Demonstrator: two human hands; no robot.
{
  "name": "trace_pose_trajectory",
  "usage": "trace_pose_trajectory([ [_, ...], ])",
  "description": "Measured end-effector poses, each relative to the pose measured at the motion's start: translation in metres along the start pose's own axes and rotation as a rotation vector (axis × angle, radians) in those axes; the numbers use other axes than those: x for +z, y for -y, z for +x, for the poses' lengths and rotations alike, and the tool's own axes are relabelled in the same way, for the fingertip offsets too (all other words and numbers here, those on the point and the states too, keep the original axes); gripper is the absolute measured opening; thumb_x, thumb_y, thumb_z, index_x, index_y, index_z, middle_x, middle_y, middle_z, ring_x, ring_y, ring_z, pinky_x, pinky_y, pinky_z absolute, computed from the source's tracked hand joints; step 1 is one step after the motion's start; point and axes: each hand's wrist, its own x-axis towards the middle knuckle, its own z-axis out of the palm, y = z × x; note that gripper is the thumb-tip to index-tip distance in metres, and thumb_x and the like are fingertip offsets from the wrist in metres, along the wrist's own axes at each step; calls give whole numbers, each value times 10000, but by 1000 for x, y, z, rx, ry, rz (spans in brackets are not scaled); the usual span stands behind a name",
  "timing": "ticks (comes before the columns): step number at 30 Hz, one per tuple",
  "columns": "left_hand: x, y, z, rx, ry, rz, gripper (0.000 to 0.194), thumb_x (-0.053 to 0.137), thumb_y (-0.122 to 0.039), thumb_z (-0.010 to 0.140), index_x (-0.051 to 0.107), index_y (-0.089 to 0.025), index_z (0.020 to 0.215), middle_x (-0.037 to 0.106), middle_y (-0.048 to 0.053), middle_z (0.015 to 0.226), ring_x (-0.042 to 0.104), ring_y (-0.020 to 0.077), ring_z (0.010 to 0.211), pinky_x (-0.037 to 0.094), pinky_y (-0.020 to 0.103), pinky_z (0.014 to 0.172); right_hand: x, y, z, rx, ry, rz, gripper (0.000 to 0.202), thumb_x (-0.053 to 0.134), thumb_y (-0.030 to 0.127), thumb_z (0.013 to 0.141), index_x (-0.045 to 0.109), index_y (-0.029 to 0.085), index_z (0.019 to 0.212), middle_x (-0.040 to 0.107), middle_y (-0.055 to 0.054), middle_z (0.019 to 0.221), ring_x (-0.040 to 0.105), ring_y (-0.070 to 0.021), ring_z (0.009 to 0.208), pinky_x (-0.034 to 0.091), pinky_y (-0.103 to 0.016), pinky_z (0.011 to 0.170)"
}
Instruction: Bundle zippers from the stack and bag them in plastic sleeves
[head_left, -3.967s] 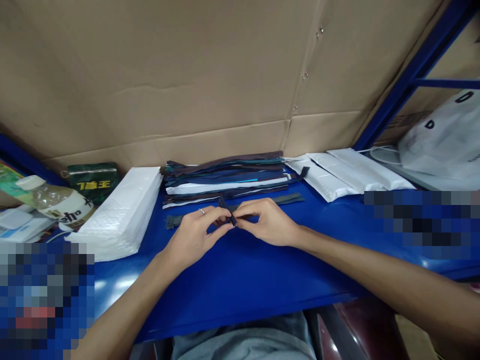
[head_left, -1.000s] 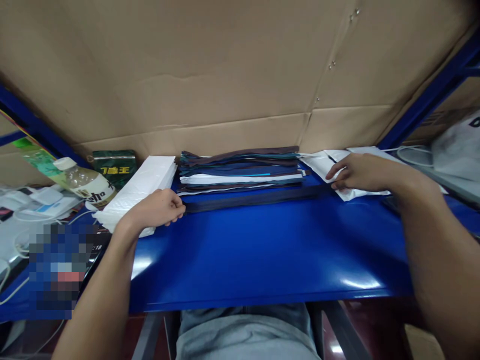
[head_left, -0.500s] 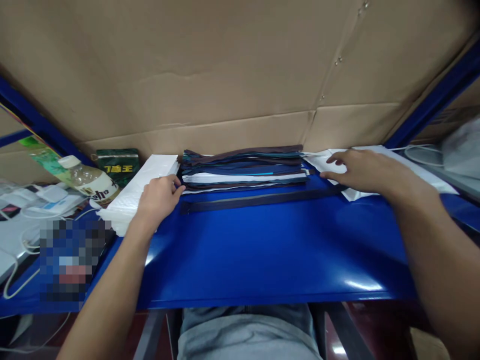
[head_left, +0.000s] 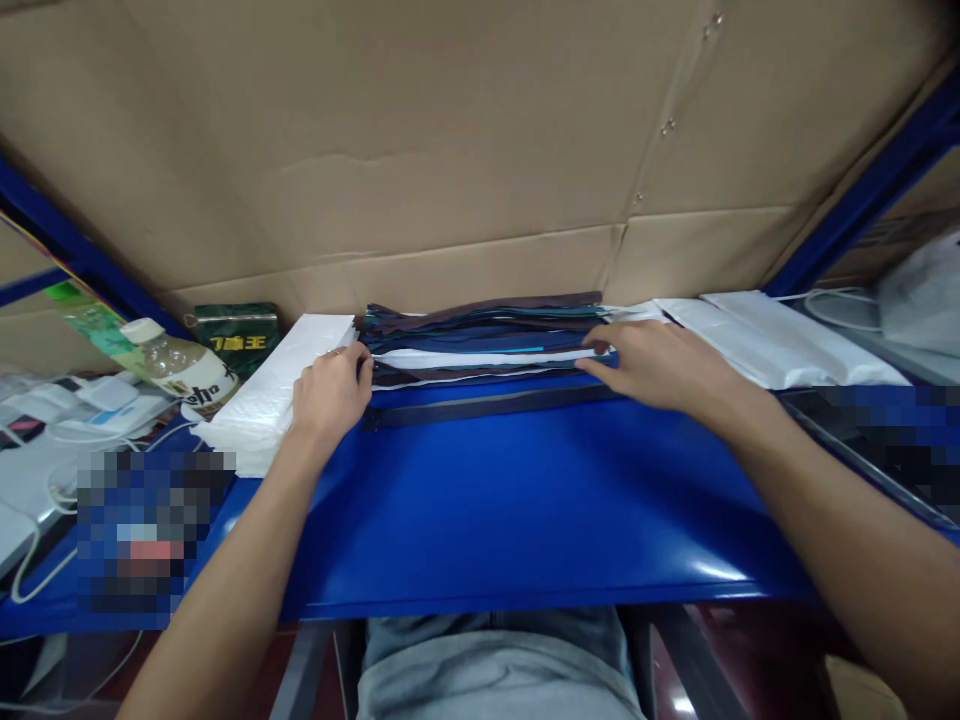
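Several long, flat zippers [head_left: 480, 340] in dark blue, black, brown and white lie side by side in a bundle across the back of the blue table. My left hand [head_left: 334, 390] is at the bundle's left end, its fingers curled and pinched around the ends of the front zippers. At the right end, the thumb and fingers of my right hand [head_left: 645, 365] close around the white and dark zippers from the front. A single dark zipper [head_left: 495, 405] lies apart in front of the bundle. The fingertips of both hands are partly hidden.
White plastic bags [head_left: 795, 345] lie at the back right, and a white stack [head_left: 270, 375] stands at the left. Beyond it are a bottle [head_left: 180, 365], a dark green pouch [head_left: 236, 335] and white cables. A cardboard wall [head_left: 450, 150] rises behind the table.
My right hand has moved left, from the right end of the single dark zipper to the bundle's right end. My left hand has stayed at the left end.
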Motion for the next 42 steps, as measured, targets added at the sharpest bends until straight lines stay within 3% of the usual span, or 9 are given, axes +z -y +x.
trace_pose_trajectory([
  [5,-8,-23,-8,118,-94,-424,230,553,-353,1035,733,-213,1059,778,56,919,729,222,839,556,331,812,11,50,-4,-213,-23,141,279,611,403,1001,764,220,1146,801,-72,1027,737,-258,850,525,-371,740],
  [11,-17,-74,-36,184,7,-919,227,661,-401,1006,758,-195,1001,773,25,907,727,139,678,609,246,662,27,94,-15,-340,-26,575,244,656,379,1020,774,221,1163,801,-44,1110,737,-194,902,553,-311,825],
  [16,-17,-97,-52,231,141,-1153,191,700,-378,1000,760,-198,1022,766,14,876,746,133,691,622,230,677,29,109,-20,-292,1,815,217,699,405,999,798,238,1095,814,-13,1061,746,-182,893,559,-297,826],
  [24,-13,-103,-55,295,226,-1206,173,663,-342,1034,744,-191,1050,755,9,876,728,111,723,600,207,696,38,112,-21,-232,45,968,232,710,429,986,792,212,994,796,-17,929,726,-177,809,570,-305,767],
  [29,-13,-97,-54,480,66,-1005,124,641,-275,1046,736,-198,1070,761,18,956,731,114,780,595,227,759,35,107,-20,-279,-179,810,261,762,328,937,717,218,1169,747,-73,1157,706,-175,829,599,-328,762],
  [33,-16,-95,-56,612,-27,-900,135,619,-251,1056,735,-212,1113,780,33,1026,750,148,928,591,283,923,36,95,-14,-590,-272,593,190,683,243,1003,720,228,1189,742,-82,1240,722,-203,978,605,-373,901],
  [36,-20,-98,-58,441,107,-1039,186,633,-345,1051,705,-210,1158,787,41,1005,765,158,874,630,287,844,37,89,-13,-727,-384,316,148,607,183,1043,744,189,1098,792,-78,1059,733,-222,963,599,-381,885],
  [39,-23,-102,-57,153,340,-1301,318,664,-475,1017,689,-180,1132,780,49,902,767,173,750,661,293,704,33,90,-17,-773,-524,34,200,577,118,1038,755,162,1118,806,-90,1022,731,-221,880,592,-378,800],
  [42,-25,-102,-55,5,587,-1456,372,761,-504,941,735,-145,1032,795,80,900,777,184,764,672,294,723,25,95,-21,-800,-580,-130,222,563,92,1034,765,166,1088,811,-79,993,720,-210,841,580,-370,763],
])
